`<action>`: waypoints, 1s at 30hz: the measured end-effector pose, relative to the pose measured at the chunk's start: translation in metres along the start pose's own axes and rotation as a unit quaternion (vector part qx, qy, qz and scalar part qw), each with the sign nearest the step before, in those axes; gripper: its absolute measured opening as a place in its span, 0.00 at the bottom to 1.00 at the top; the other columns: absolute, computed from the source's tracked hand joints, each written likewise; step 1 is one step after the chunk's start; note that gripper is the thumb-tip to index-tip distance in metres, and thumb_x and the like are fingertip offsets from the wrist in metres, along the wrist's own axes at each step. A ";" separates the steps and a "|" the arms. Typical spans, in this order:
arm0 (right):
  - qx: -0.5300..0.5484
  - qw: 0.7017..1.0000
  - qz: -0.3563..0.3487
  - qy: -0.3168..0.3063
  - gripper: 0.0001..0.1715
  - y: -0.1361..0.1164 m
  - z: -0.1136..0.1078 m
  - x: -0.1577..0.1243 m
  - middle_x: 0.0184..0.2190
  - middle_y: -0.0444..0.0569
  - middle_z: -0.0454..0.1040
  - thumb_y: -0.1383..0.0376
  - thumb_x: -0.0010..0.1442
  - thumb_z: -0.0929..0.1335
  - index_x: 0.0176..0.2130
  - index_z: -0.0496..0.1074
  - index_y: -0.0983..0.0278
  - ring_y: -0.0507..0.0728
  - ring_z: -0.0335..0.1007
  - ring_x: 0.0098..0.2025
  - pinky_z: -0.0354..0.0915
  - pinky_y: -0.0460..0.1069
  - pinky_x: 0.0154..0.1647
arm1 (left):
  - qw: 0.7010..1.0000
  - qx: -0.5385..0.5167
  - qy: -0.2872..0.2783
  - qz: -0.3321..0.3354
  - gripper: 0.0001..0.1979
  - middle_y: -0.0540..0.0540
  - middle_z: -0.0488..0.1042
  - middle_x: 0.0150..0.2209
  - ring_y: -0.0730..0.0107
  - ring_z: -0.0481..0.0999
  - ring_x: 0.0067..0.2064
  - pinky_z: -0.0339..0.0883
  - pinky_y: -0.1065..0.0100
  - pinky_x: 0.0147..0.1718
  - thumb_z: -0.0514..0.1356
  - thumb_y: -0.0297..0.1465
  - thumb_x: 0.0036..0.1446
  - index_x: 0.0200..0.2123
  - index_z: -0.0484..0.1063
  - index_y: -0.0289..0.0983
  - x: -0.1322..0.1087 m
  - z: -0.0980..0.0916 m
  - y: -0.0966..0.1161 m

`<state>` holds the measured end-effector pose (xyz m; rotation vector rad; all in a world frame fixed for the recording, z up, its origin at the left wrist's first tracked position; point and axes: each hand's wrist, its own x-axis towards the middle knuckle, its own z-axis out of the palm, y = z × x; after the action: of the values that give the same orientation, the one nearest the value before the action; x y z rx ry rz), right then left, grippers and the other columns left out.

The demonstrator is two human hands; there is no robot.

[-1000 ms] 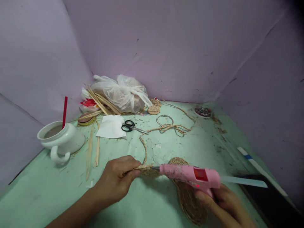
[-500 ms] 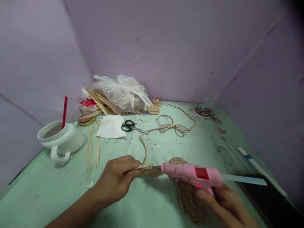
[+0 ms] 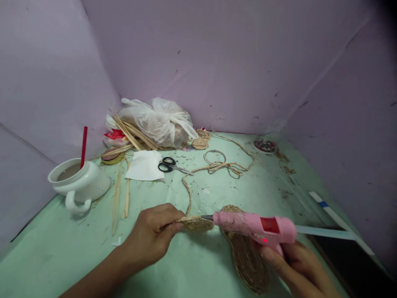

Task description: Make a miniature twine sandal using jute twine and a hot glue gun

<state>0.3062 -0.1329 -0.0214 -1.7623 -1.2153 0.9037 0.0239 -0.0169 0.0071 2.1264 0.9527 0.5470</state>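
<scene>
Coiled cord piece (image 3: 198, 224) and glue gun (image 3: 256, 227), held above a green tabletop (image 3: 182, 269)

Nearest the viewer, the right hand (image 3: 297, 260) grasps the pink glue gun by its handle; a red light glows on the body, and a translucent glue stick (image 3: 325, 232) projects from the rear. Beneath the gun, partly hidden by it, is a larger sole-shaped coil (image 3: 249, 265). To its right is a dark flat object (image 3: 347, 265), with a white strip (image 3: 336, 219) bearing a blue band near it. The left hand (image 3: 158, 231) pinches the coiled cord piece between thumb and fingers, near the middle of the work area. The metal nozzle lies at the piece's upper edge; whether they touch cannot be told. A braided cord (image 3: 189, 194) runs from the piece away across the table.

Farther off, at left, a white mug (image 3: 88, 182) contains cloudy liquid and a red stick (image 3: 84, 147). Beside the white paper (image 3: 144, 166) are black-handled scissors (image 3: 172, 167), their blades pointing toward the cord; a thin ring (image 3: 215, 150) lies by the cord's loops. At the back, a knotted plastic bag (image 3: 158, 124) rests near the purple wall (image 3: 198, 62), with pale dry strips (image 3: 135, 133) in front.
</scene>
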 end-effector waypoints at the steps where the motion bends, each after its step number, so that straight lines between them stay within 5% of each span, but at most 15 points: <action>1: 0.001 1.000 -0.004 0.007 0.20 -0.001 0.001 0.000 0.36 0.51 0.79 0.52 0.49 0.71 0.39 0.78 0.60 0.63 0.75 0.38 0.72 0.50 0.35 | 1.000 0.001 0.000 0.002 0.11 0.48 0.73 0.29 0.69 0.72 0.32 0.62 0.69 0.32 0.52 0.30 0.60 0.35 0.75 0.38 0.000 0.000 0.000; 13: -0.041 0.996 -0.055 -0.050 0.21 0.012 -0.002 0.004 0.35 0.51 0.79 0.54 0.53 0.68 0.45 0.76 0.60 0.61 0.76 0.36 0.73 0.50 0.33 | 1.000 0.002 0.002 0.005 0.11 0.48 0.73 0.29 0.70 0.72 0.32 0.62 0.70 0.32 0.52 0.29 0.60 0.35 0.75 0.38 -0.001 0.001 0.000; 19: -0.034 0.998 -0.051 -0.015 0.22 0.005 0.004 0.000 0.37 0.52 0.79 0.53 0.53 0.68 0.44 0.76 0.60 0.61 0.76 0.35 0.73 0.51 0.35 | 1.000 0.006 -0.002 0.008 0.11 0.48 0.73 0.29 0.70 0.72 0.32 0.61 0.70 0.32 0.52 0.29 0.60 0.34 0.75 0.38 0.000 0.001 0.001; 25: -0.046 0.997 -0.056 0.000 0.18 -0.001 -0.006 0.007 0.28 0.49 0.78 0.53 0.51 0.70 0.38 0.78 0.61 0.58 0.73 0.29 0.71 0.47 0.28 | 1.000 0.002 0.001 -0.002 0.11 0.47 0.73 0.29 0.70 0.72 0.32 0.61 0.70 0.31 0.52 0.30 0.60 0.34 0.75 0.37 0.000 -0.001 0.002; 30: 0.125 0.988 -0.008 0.092 0.18 -0.017 -0.010 0.026 0.21 0.44 0.71 0.51 0.49 0.70 0.30 0.75 0.63 0.50 0.64 0.21 0.63 0.42 0.18 | 1.000 -0.004 0.010 -0.017 0.12 0.48 0.72 0.29 0.71 0.72 0.31 0.61 0.71 0.31 0.52 0.32 0.60 0.33 0.75 0.37 -0.001 -0.003 0.000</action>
<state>0.3159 -0.1066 -0.0048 -1.5947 -0.9529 0.8262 0.0218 -0.0165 0.0090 2.0972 0.9943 0.5560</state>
